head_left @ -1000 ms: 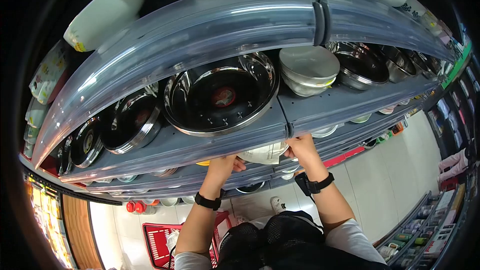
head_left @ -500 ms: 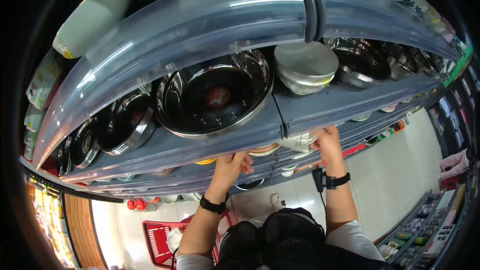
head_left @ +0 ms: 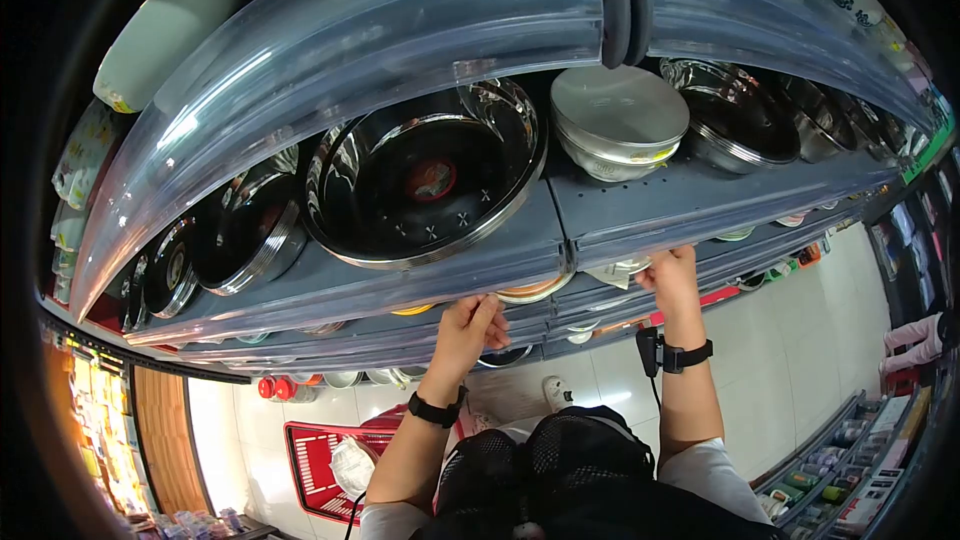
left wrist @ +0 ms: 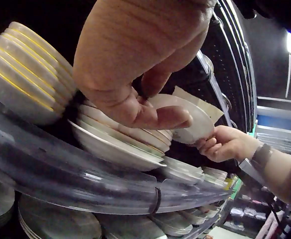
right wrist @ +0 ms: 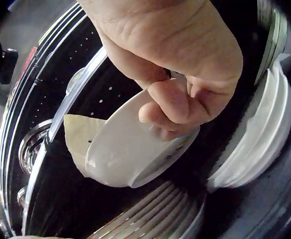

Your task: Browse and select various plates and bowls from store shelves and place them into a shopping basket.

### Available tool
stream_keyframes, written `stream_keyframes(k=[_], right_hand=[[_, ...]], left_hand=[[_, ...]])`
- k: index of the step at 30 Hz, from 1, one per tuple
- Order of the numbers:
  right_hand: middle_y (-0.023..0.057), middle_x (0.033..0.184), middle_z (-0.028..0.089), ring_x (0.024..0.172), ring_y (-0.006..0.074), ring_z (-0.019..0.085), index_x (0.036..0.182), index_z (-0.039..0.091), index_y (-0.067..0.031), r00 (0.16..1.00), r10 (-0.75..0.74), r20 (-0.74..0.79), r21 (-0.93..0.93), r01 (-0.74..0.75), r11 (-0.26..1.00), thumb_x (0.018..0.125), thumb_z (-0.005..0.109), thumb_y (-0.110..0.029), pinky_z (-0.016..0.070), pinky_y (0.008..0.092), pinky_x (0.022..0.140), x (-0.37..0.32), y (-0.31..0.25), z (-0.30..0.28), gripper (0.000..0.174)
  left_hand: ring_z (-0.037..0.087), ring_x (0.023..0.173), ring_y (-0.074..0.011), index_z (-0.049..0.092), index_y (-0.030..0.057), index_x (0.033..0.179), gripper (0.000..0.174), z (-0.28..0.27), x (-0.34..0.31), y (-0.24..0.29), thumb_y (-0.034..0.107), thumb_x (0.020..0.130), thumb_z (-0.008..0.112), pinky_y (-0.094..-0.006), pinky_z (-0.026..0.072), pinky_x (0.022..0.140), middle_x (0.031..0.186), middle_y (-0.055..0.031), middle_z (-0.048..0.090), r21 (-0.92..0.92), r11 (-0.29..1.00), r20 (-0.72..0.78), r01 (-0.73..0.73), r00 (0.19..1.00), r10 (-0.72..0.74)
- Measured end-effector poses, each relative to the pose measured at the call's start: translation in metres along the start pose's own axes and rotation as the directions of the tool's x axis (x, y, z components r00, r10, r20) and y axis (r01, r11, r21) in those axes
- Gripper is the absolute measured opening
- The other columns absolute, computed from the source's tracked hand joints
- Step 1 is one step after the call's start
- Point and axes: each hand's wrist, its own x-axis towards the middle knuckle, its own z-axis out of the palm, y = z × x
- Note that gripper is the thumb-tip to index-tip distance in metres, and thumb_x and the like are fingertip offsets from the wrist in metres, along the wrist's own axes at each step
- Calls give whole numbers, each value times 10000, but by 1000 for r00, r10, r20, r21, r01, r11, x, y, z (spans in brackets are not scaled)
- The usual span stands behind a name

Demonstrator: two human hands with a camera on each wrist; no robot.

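My right hand (head_left: 672,282) grips the rim of a white plate (right wrist: 120,142) below the front lip of the shelf. Fingers and thumb pinch the plate at its edge, and it is tilted. A sheet of pale paper (right wrist: 79,139) sticks out from behind it. To the left, my left hand (head_left: 463,332) hangs loosely curled with nothing in it. In the left wrist view, it hovers in front of a stack of plates (left wrist: 123,149) and overlaps the held plate from there. Yellow-lined bowls (left wrist: 28,74) stand stacked beside those plates.
Above the hands, a shelf carries steel basins (head_left: 430,180) and stacked white bowls (head_left: 620,125) behind a clear plastic guard (head_left: 400,50). A red basket (head_left: 315,470) with a white item inside sits on the floor. Another shelf (head_left: 830,470) stands at lower right.
The right hand has carried the plate and paper to the right, away from the left hand. The left hand, earlier right beside the plate, has stayed near its place with its fingers free.
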Motion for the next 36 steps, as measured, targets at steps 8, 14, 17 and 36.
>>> stream_keyframes(k=[8,14,17,36], right_hand=[[45,600,577,442,114,547,828,587,-46,988,50,145,-13,-48,999,903,590,-175,370,211,352,10,4,30,149],[39,685,595,514,108,548,881,593,-74,998,55,37,-46,-53,998,891,618,-168,383,211,384,20,0,-7,97],[28,640,556,483,109,531,896,589,-57,1000,-23,-12,-80,22,997,893,610,-160,405,219,385,22,-4,-36,105],[78,652,579,389,117,488,901,538,11,977,-119,-176,-253,72,965,888,601,-98,302,246,315,51,34,-79,126]], left_hand=[[637,586,-144,582,8,933,290,-13,-15,-4,287,994,533,-229,513,523,747,-79,632,-17,1000,-54,-1,999,0],[634,580,-142,581,16,932,286,-35,-29,-14,293,990,540,-233,513,524,741,-73,633,-44,999,-125,1,992,-6],[631,585,-144,580,29,934,268,-41,-36,-17,288,991,541,-239,516,531,745,-68,633,-73,997,-159,20,987,-31],[631,588,-147,555,27,928,245,-41,-33,-40,256,1005,516,-243,512,547,754,-68,627,-112,993,-149,37,987,-53]])
